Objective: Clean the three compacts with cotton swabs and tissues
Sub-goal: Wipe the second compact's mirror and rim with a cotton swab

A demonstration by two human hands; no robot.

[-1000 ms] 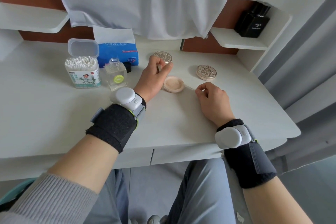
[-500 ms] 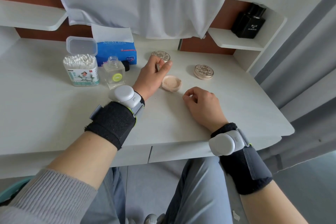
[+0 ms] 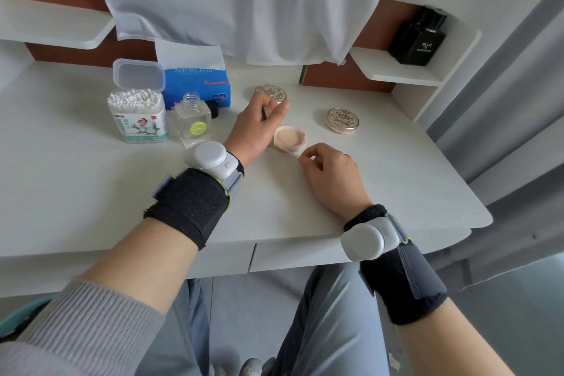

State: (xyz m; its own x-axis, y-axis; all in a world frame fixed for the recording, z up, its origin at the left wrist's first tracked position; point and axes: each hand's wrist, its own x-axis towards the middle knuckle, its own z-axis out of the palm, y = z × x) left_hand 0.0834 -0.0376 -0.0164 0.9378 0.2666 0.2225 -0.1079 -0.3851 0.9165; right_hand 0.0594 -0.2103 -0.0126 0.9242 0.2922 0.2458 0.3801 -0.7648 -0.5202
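Compact cleaning at a white counter, seen from the wearer's head. Nearest, grey trousers are seen below the counter edge, and a black wrist band with a grey module is worn on each forearm. The right hand is rested on the counter with fingers curled and thumb and forefinger brought together just beside the open compact; whether anything is pinched cannot be told. The open compact, a round pan of beige powder, is set near mid-counter between the two hands. The left hand is clenched about the near edge of an embossed disc; whether this is a lid or a separate compact cannot be told. A closed compact is placed apart to the right. Further left, an open box of cotton swabs, an uncapped glass bottle and a blue tissue pack are grouped. Behind, a white cloth is hung, and a black bottle is kept on a shelf.
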